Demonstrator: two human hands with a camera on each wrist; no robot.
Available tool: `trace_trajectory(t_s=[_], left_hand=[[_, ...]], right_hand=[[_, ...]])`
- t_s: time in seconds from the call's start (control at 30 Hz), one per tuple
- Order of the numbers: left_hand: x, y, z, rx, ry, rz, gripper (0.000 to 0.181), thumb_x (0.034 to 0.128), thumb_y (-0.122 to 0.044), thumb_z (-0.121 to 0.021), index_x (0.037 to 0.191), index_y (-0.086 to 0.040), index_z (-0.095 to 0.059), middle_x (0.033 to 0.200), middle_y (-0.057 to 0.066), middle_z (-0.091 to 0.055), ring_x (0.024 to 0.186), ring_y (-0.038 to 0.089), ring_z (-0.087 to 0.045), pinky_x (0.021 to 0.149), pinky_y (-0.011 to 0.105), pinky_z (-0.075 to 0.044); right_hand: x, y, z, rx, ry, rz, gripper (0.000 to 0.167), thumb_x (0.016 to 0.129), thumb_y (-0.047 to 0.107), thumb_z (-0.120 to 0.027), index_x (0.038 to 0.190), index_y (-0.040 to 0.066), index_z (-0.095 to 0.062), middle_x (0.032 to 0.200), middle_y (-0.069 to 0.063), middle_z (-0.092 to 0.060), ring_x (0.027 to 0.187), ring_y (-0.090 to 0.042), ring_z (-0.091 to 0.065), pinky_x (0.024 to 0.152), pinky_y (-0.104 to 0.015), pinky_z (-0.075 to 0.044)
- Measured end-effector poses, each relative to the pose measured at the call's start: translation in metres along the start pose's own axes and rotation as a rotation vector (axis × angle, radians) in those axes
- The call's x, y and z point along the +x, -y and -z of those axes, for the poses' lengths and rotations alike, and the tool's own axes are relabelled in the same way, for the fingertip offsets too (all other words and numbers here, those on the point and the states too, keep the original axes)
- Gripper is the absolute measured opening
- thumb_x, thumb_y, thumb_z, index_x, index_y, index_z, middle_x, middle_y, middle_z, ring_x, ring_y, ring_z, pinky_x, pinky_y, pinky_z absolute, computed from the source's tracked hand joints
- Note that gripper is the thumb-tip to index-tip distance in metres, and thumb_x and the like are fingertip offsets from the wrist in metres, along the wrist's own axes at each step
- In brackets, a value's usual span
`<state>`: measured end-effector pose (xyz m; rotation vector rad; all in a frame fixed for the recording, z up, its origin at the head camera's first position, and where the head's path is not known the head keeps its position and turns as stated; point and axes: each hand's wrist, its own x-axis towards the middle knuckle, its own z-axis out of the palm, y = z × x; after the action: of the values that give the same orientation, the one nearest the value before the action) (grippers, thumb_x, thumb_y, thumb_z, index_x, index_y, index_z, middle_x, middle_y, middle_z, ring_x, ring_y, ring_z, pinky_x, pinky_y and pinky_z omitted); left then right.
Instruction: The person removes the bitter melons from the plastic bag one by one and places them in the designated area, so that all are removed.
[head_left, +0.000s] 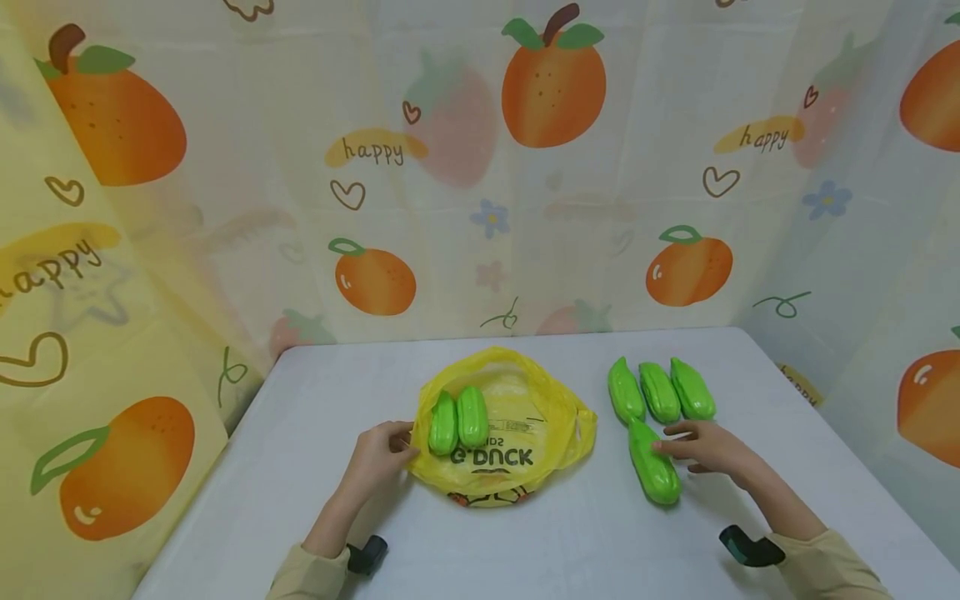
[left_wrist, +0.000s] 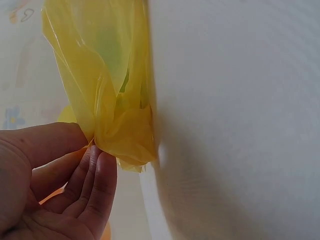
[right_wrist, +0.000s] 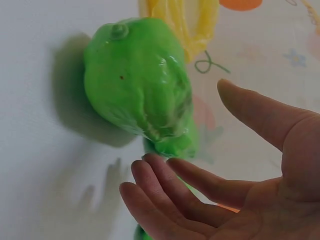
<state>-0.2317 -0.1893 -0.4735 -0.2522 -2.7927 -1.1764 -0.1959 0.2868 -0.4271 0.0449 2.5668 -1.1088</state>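
Observation:
My left hand (head_left: 372,461) pinches the left rim of a yellow plastic bag (head_left: 551,467) between thumb and fingers; the gathered film (left_wrist: 95,100) shows clearly in the left wrist view. Inside the spread bag, two shiny green gourd-like vegetables (head_left: 472,417) lie side by side. Another green vegetable (head_left: 655,471) lies on the table right of the bag. Beside it is my right hand (head_left: 712,454), thumb and fingers spread apart. In the right wrist view that green vegetable (right_wrist: 135,75) sits just beyond the fingertips, with nothing gripped.
Three more green vegetables (head_left: 660,392) lie in a row behind the one near my right hand. A white cloth covers the table (head_left: 540,554). Fruit-printed curtains (head_left: 450,208) stand behind and at both sides.

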Motion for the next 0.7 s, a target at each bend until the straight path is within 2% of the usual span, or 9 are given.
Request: trace_trajectory(t_s=[0.27,0.53,0.7], left_hand=[[0.000,0.000,0.000,-0.003,0.003,0.009,0.037,0.0766,-0.004,-0.075,0.112,0.001,-0.067,0.088,0.005,-0.067,0.077,0.014,-0.064,0.068,0.028,-0.054],[0.000,0.000,0.000,-0.005,0.003,0.011,0.037,0.0770,-0.004,-0.074,0.113,0.001,-0.067,0.089,0.006,-0.068,0.078,0.015,-0.064,0.069,0.029,-0.054],[0.000,0.000,0.000,-0.012,0.002,0.008,0.037,0.0773,-0.003,-0.074,0.113,0.002,-0.067,0.090,0.007,-0.068,0.078,0.016,-0.064,0.069,0.030,-0.054]], right_hand=[[0.000,0.007,0.010,-0.010,-0.023,0.034,0.073,0.090,0.042,-0.061,0.132,-0.015,-0.041,0.129,-0.036,-0.047,0.106,-0.038,-0.060,0.082,-0.042,-0.055],[0.007,0.023,0.014,-0.021,-0.079,0.059,0.070,0.090,0.042,-0.061,0.132,-0.012,-0.043,0.128,-0.034,-0.050,0.105,-0.037,-0.061,0.083,-0.041,-0.055],[0.012,0.036,0.012,-0.019,-0.107,0.077,0.071,0.090,0.045,-0.060,0.132,-0.009,-0.046,0.128,-0.032,-0.052,0.102,-0.032,-0.063,0.084,-0.040,-0.055]])
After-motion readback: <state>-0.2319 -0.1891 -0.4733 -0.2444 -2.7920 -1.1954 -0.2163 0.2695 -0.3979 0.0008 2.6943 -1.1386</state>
